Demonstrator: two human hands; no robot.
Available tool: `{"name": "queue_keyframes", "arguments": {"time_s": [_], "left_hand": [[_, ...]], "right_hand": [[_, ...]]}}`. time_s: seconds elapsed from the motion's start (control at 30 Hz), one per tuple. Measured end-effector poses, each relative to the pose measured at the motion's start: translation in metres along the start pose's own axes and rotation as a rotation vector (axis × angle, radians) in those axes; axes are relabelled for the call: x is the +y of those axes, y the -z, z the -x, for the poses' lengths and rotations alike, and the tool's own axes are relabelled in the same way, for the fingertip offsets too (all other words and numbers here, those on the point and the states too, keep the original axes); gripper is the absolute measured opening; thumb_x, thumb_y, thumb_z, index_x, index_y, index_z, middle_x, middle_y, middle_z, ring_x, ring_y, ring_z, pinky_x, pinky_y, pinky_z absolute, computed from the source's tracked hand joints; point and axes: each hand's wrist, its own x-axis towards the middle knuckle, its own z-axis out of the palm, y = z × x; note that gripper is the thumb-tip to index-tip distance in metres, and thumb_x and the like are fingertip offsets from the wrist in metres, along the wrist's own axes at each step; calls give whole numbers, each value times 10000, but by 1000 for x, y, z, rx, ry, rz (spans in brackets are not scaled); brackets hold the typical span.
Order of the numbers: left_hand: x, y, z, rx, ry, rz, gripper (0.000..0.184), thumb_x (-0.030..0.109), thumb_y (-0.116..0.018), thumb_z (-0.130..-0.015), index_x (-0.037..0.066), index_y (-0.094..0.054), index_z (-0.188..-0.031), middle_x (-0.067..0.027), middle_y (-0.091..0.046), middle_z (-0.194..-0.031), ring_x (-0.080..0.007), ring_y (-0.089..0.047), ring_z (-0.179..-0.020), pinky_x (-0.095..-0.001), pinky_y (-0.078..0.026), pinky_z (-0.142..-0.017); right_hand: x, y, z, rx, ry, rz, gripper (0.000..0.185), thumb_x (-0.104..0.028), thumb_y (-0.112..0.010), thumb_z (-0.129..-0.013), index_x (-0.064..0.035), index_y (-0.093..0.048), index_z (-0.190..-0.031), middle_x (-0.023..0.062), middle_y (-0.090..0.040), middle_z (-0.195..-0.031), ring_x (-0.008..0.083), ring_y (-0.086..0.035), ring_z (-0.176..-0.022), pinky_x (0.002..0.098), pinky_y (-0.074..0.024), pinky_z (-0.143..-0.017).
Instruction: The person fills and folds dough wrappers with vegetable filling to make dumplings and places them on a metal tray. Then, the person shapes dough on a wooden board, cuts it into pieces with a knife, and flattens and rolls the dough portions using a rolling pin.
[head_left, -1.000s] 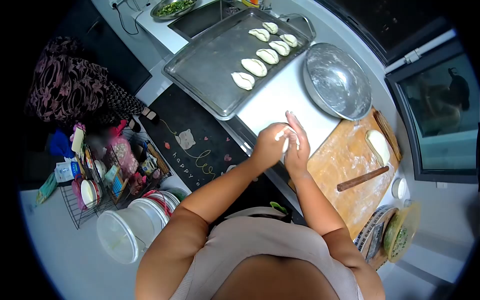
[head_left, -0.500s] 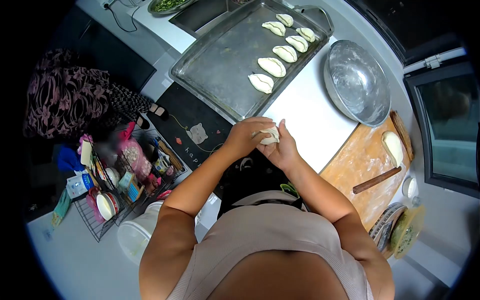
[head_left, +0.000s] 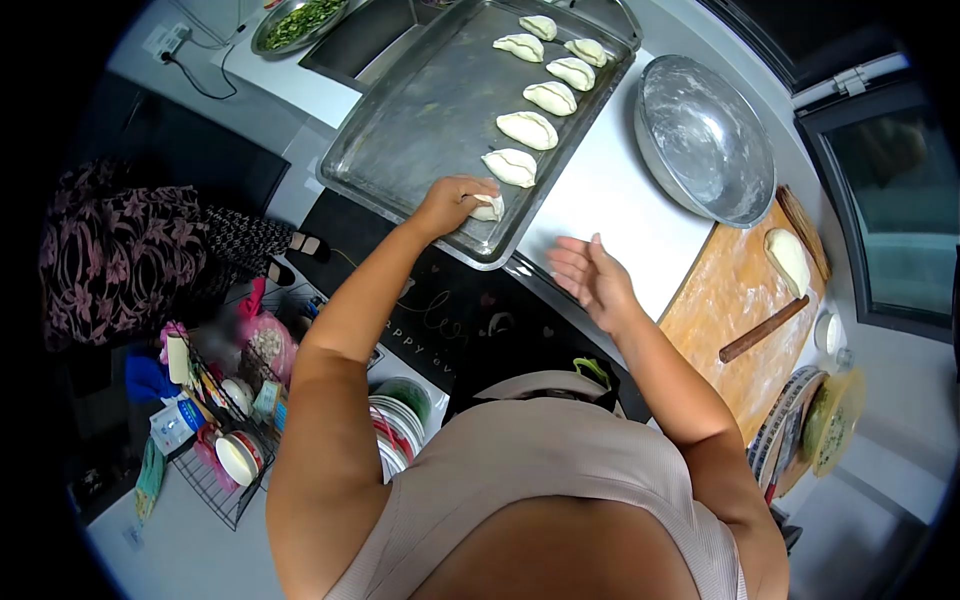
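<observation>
My left grip [head_left: 450, 204] is closed on a folded dumpling [head_left: 488, 209] at the lower corner of the metal tray [head_left: 418, 110], in the upper middle of the frame; my right hand [head_left: 598, 284] is open and holds nothing. I judge the dumpling light, soft and easy to dent, so I should hold its plump sides gently, without pinching the seam.

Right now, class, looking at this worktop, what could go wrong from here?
The left hand could squash the small pale dumpling it holds. The large grey metal tray seems to overhang the white counter, so pressing its near corner might tip it. The brown wooden rolling pin lies by the long pale dough and could roll into it.
</observation>
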Motion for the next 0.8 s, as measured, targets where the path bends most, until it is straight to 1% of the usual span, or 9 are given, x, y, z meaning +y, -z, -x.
{"name": "queue_keyframes", "arguments": {"time_s": [0.13,0.27,0.4,0.43,0.47,0.6,0.73,0.77,0.8], "left_hand": [[-22,-2,-8,-166,-100,-223,297,-57,-578,-790,54,-712,-1030,-127,-663,-1159,-285,-606,-1121,-346,-449,-982],[-25,-2,-9,-243,-87,-344,301,-26,-600,-799,68,-698,-1068,-115,-643,-1202,-297,-590,-1146,-373,-436,-999],[-31,4,-9,-262,-120,-286,311,4,-607,-801,53,-676,-1101,-144,-603,-1262,-323,-551,-1204,-385,-429,-1010],[-12,6,-8,-216,-126,-319,266,17,-636,-798,37,-686,-1058,-158,-632,-1208,-325,-581,-1155,-380,-435,-997],[14,6,-7,-98,-164,-366,218,23,-645,-794,25,-688,-1008,-160,-646,-1151,-319,-602,-1083,-375,-455,-944],[58,-12,-3,199,-112,-388,77,77,-644,-825,8,-671,-845,-148,-656,-895,-287,-612,-805,-371,-474,-731],[96,-99,-6,128,-159,-333,164,125,-548,-915,17,-650,-844,-127,-642,-785,-278,-607,-692,-388,-472,-660],[112,-132,-7,20,-93,-229,165,82,-503,-923,8,-641,-870,-130,-653,-807,-277,-621,-730,-380,-487,-683],[134,-165,-12,-41,-231,-160,176,5,-459,-893,7,-635,-893,-132,-660,-833,-284,-633,-778,-354,-503,-739]], "right_hand": [[-4,41,26,148,58,30,506,-443,-314,-1029,-32,-583,-1153,54,-667,-940,112,-618,-848,257,-506,-807],[3,80,46,243,85,-33,488,-436,-333,-1027,-32,-585,-1135,43,-658,-910,105,-618,-818,234,-515,-762],[19,106,71,387,117,33,266,-255,-506,-990,-32,-629,-1066,30,-649,-894,84,-587,-761,207,-494,-694],[23,116,79,400,116,77,207,-201,-548,-971,-32,-642,-1043,24,-644,-871,78,-574,-738,201,-482,-672],[24,126,88,418,135,121,133,-167,-636,-915,-39,-669,-905,12,-629,-764,66,-541,-663,199,-442,-606],[30,178,131,547,250,248,212,-175,-736,-836,-71,-631,-685,-1,-582,-615,63,-507,-568,206,-399,-532],[48,263,159,649,418,415,135,-149,-657,-892,-37,-646,-818,16,-610,-686,70,-533,-591,224,-433,-550],[53,291,162,700,502,410,126,-142,-637,-903,-29,-647,-848,20,-618,-708,75,-544,-606,229,-450,-570],[52,315,166,747,586,404,125,-136,-616,-915,-21,-648,-879,24,-626,-730,81,-555,-621,235,-466,-589]]}}
